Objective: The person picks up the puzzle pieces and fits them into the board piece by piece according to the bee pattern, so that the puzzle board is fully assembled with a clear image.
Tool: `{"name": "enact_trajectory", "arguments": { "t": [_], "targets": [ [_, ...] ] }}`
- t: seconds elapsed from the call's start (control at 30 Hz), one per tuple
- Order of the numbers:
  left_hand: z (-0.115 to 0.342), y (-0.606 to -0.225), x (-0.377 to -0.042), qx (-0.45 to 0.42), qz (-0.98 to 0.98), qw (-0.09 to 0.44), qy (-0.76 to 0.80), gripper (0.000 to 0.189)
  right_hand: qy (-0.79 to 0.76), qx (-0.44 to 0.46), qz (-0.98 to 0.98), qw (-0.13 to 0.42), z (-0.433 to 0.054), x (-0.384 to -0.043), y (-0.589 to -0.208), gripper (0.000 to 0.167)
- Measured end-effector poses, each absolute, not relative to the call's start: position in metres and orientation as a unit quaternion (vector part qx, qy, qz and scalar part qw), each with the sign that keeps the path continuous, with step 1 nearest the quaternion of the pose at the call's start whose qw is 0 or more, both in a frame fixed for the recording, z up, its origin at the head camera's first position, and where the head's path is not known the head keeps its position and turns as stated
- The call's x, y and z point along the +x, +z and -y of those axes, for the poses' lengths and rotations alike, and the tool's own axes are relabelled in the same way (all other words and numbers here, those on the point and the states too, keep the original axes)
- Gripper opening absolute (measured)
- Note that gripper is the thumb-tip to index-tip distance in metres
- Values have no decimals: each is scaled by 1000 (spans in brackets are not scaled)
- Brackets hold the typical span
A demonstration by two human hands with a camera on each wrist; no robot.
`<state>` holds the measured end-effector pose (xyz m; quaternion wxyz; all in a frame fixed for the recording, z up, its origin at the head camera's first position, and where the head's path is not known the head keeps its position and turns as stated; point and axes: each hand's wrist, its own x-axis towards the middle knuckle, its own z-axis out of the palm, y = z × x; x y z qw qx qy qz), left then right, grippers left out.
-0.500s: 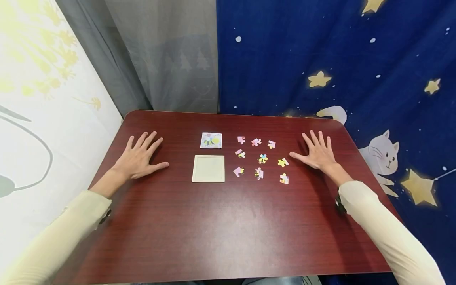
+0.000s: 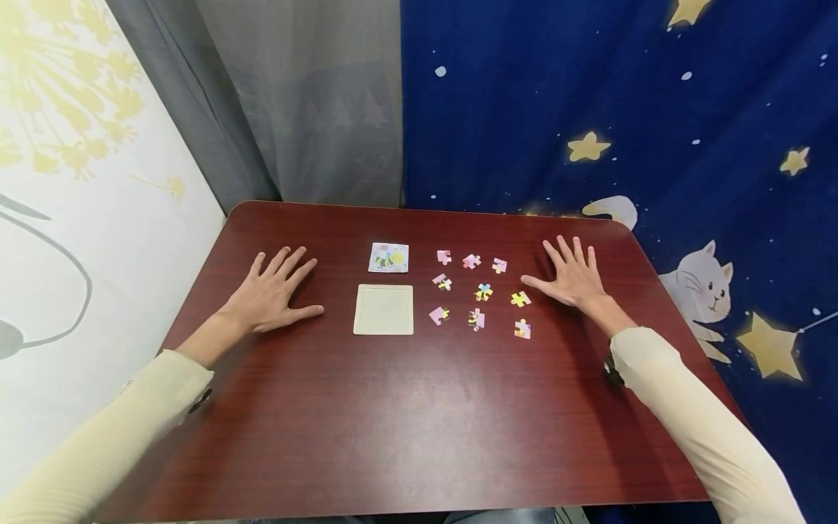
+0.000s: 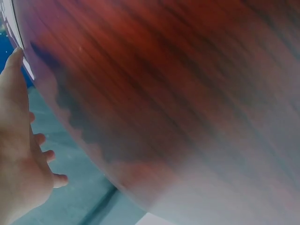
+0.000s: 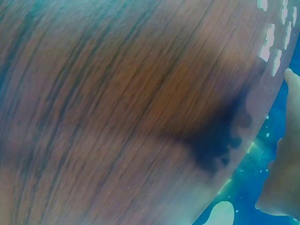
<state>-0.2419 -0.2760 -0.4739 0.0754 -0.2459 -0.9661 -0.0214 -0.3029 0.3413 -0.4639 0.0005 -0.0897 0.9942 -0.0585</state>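
The left hand (image 2: pixel 267 292) and right hand (image 2: pixel 572 281) spread wide, holding nothing; nine jigsaw pieces (image 2: pixel 484 292) lie loose, seemingly none inside the square tray (image 2: pixel 383 310).

Head view: from above the near edge of the worktop (image 2: pixel 419 407), forward and down; far enough off to take in nearly all of it, plus the grey curtain (image 2: pixel 327 109) and blue curtain (image 2: pixel 497 109) behind.
Left wrist view: close over the worktop, rolled, facing its edge; left hand (image 2: pixel 265 297) along the left border.
Right wrist view: equally close, rolled the other way; right hand (image 2: pixel 572 280) cut by the right border.
Head and left wrist share: left hand, worktop, grey curtain.
Head and right wrist share: right hand, puzzle pieces (image 2: pixel 484 292), blue curtain.
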Motion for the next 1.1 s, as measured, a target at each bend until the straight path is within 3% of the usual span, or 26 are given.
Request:
{"name": "enact_trajectory", "arguments": {
  "t": [1.1],
  "targets": [
    [228,-477,-238,-281,957,19,-67,101,-63,-139,-988,8,-276,-321,-466,108]
  ]
}}
